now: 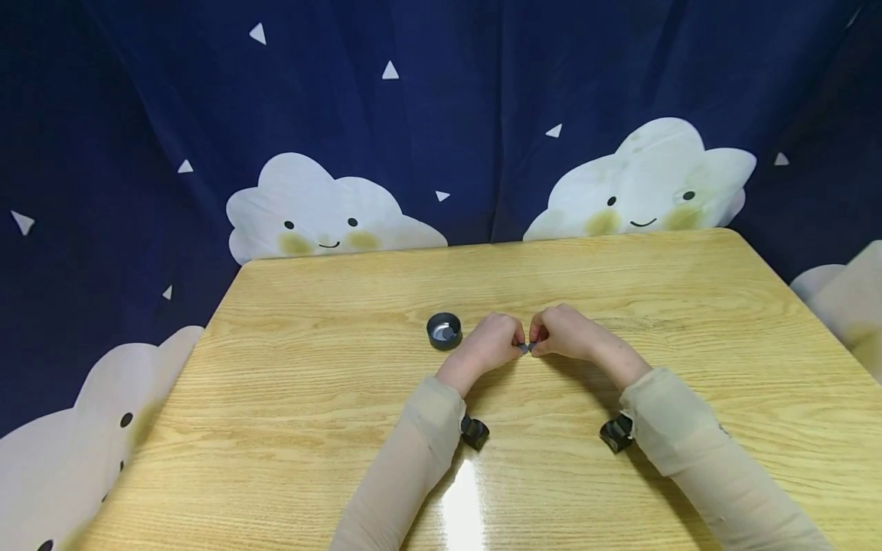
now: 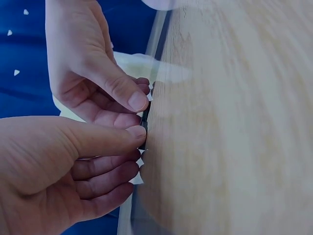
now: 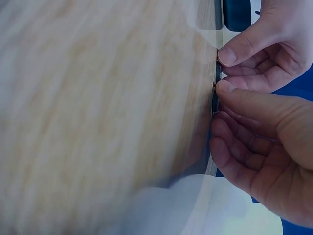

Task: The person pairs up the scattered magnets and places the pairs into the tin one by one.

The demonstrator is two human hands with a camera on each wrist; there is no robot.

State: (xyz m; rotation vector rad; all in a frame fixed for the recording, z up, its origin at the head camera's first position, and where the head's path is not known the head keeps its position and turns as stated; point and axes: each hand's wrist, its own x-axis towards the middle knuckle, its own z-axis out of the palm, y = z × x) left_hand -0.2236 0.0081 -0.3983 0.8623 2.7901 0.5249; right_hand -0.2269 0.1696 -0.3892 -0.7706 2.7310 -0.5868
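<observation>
Near the middle of the table my left hand (image 1: 492,342) and right hand (image 1: 565,333) are almost touching. A small, flat, dark grey piece (image 1: 522,348) is pinched between the left thumb and fingers. The right hand pinches a similar dark piece (image 1: 532,347), and the two lie edge to edge or nearly so at the tabletop. In the left wrist view the dark piece (image 2: 143,140) is mostly hidden by the left thumb. From the right wrist the right-hand piece (image 3: 215,102) appears as a thin dark strip. Exactly what the pieces are cannot be told.
A small round dark container (image 1: 436,342) with a shiny inside stands left of the left hand and holds a dark disc-like piece (image 1: 449,334). The wooden table (image 1: 310,367) reaches back to a blue curtain (image 1: 455,99) with cloud prints. Black wrist cameras hang under both sleeves.
</observation>
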